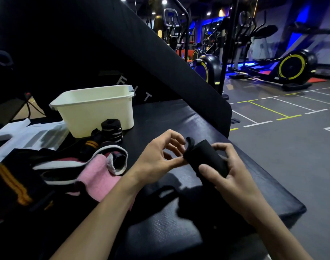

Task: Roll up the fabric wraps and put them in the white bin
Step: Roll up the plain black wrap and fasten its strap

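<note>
A rolled black fabric wrap (205, 158) is held just above the black padded bench (179, 117). My right hand (229, 171) grips the roll from below and from the right, thumb across its front. My left hand (160, 156) pinches the roll's left end, where a loose black tab sticks up. The white bin (96, 111) stands at the back left of the bench. In front of it stands a rolled black wrap with white stripes (112, 130). To the left lies a heap of unrolled wraps (70, 169) in pink, black, white and orange-striped fabric.
White flat packaging (27, 134) lies at the far left. A slanted black padded backrest (141, 59) rises behind the bin. The bench's right edge drops to a grey gym floor (282, 139) with exercise machines (291, 68) beyond.
</note>
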Demonstrator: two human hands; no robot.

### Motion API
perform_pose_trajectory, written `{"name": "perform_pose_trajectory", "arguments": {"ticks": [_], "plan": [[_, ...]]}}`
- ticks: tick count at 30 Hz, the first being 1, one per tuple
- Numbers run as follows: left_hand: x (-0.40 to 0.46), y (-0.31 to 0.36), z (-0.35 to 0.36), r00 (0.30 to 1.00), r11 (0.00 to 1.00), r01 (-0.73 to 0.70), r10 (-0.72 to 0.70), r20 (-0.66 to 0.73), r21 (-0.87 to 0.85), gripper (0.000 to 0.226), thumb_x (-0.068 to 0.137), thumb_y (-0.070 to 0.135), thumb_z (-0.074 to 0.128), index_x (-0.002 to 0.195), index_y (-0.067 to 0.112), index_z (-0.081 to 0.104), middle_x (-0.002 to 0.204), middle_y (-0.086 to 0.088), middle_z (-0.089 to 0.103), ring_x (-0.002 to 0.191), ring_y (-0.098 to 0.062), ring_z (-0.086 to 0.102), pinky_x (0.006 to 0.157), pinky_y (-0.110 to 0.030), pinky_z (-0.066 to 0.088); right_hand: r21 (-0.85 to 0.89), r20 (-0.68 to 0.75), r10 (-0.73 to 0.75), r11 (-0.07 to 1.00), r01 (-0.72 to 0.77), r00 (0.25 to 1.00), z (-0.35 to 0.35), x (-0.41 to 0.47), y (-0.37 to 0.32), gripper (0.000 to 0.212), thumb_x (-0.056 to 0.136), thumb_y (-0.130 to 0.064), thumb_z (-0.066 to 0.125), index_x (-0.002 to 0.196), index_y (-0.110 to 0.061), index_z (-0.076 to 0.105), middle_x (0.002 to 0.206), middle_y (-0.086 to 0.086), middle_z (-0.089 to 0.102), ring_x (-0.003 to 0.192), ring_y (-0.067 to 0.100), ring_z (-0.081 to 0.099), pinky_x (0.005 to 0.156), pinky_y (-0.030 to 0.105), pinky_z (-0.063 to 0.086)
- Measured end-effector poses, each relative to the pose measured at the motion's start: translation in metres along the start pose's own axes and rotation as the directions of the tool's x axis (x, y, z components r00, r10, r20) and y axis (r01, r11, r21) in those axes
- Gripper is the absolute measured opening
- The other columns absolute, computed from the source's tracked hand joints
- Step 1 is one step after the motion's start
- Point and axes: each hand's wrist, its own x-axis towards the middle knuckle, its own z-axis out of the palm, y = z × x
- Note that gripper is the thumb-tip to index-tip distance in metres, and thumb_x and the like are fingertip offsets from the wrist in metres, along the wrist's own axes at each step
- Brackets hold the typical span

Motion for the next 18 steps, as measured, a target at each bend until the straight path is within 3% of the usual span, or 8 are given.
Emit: {"name": "perform_pose_trajectory", "arguments": {"ticks": [2, 4, 6, 8, 11, 14, 16, 18], "plan": [[0.001, -0.001, -0.001, 0.999, 0.997, 0.016, -0.019, -0.04, -0.077, 0.017, 0.095, 0.009, 0.07, 0.109, 0.018, 0.066, 0.092, 0.006, 0.071, 0.083, -0.008, 0.065, 0.071, -0.026, 0.052, -0.243, -0.016, -0.149, 0.96, 0.141, 0.989, -0.001, -0.001, 0.001, 0.046, 0.076, -0.044, 0.072, 0.112, -0.037, 0.044, 0.094, -0.018, 0.068, 0.074, 0.005, 0.067, 0.066, 0.02, 0.051], [0.0, 0.003, -0.003, 0.995, 0.97, 0.061, -0.078, -0.063, -0.236, 0.016, 0.105, 0.008, 0.054, 0.11, 0.015, 0.068, 0.09, -0.001, 0.074, 0.081, -0.011, 0.066, 0.07, -0.024, 0.052, -0.314, -0.012, -0.221, 0.927, 0.206, 0.975, 0.0, -0.001, 0.001, 0.051, 0.076, -0.044, 0.071, 0.115, -0.036, 0.041, 0.096, -0.022, 0.065, 0.073, 0.002, 0.063, 0.061, 0.015, 0.045], [-0.001, 0.01, -0.005, 0.991, 0.929, 0.106, -0.129, -0.042, -0.354, 0.026, 0.106, 0.024, 0.047, 0.109, 0.014, 0.072, 0.09, -0.005, 0.075, 0.081, -0.015, 0.067, 0.07, -0.024, 0.053, -0.353, -0.016, -0.247, 0.908, 0.226, 0.969, 0.002, -0.001, 0.003, 0.052, 0.074, -0.051, 0.067, 0.116, -0.039, 0.039, 0.096, -0.025, 0.064, 0.072, 0.003, 0.061, 0.061, 0.016, 0.044], [-0.002, 0.012, -0.007, 0.992, 0.922, 0.098, -0.123, -0.042, -0.375, 0.03, 0.1, 0.035, 0.052, 0.105, 0.017, 0.076, 0.089, -0.005, 0.074, 0.082, -0.017, 0.068, 0.071, -0.025, 0.053, -0.363, -0.032, -0.248, 0.905, 0.22, 0.968, 0.003, 0.0, 0.005, 0.053, 0.072, -0.055, 0.063, 0.116, -0.042, 0.038, 0.095, -0.026, 0.064, 0.074, 0.003, 0.06, 0.063, 0.019, 0.045], [-0.003, 0.013, -0.011, 0.992, 0.924, 0.081, -0.11, -0.058, -0.372, 0.027, 0.096, 0.037, 0.059, 0.102, 0.019, 0.078, 0.09, -0.006, 0.073, 0.083, -0.018, 0.067, 0.073, -0.026, 0.054, -0.356, -0.057, -0.234, 0.913, 0.199, 0.971, 0.002, 0.0, 0.007, 0.053, 0.071, -0.057, 0.062, 0.116, -0.042, 0.038, 0.097, -0.028, 0.063, 0.077, 0.003, 0.063, 0.064, 0.024, 0.048], [-0.005, 0.015, -0.017, 0.993, 0.914, 0.088, -0.111, -0.034, -0.397, 0.03, 0.096, 0.039, 0.058, 0.11, 0.019, 0.076, 0.094, -0.007, 0.072, 0.087, -0.019, 0.067, 0.075, -0.026, 0.055, -0.367, -0.055, -0.218, 0.912, 0.184, 0.974, 0.0, 0.001, 0.007, 0.054, 0.07, -0.058, 0.061, 0.116, -0.041, 0.038, 0.102, -0.029, 0.061, 0.08, 0.002, 0.063, 0.064, 0.022, 0.049], [-0.006, 0.016, -0.017, 0.994, 0.922, 0.108, -0.113, 0.008, -0.372, 0.03, 0.095, 0.04, 0.061, 0.115, 0.023, 0.075, 0.101, -0.005, 0.073, 0.093, -0.018, 0.068, 0.08, -0.028, 0.056, -0.374, -0.041, -0.217, 0.909, 0.186, 0.975, -0.001, 0.0, 0.007, 0.054, 0.071, -0.059, 0.061, 0.116, -0.042, 0.038, 0.096, -0.025, 0.064, 0.078, 0.002, 0.062, 0.063, 0.02, 0.047], [-0.006, 0.016, -0.014, 0.99, 0.924, 0.139, -0.134, 0.038, -0.356, 0.033, 0.094, 0.041, 0.064, 0.122, 0.024, 0.072, 0.109, -0.006, 0.074, 0.099, -0.017, 0.067, 0.083, -0.031, 0.057, -0.393, -0.014, -0.221, 0.898, 0.198, 0.975, 0.0, -0.001, 0.008, 0.056, 0.071, -0.058, 0.061, 0.118, -0.04, 0.038, 0.097, -0.022, 0.064, 0.08, 0.006, 0.061, 0.068, 0.026, 0.048]]}}
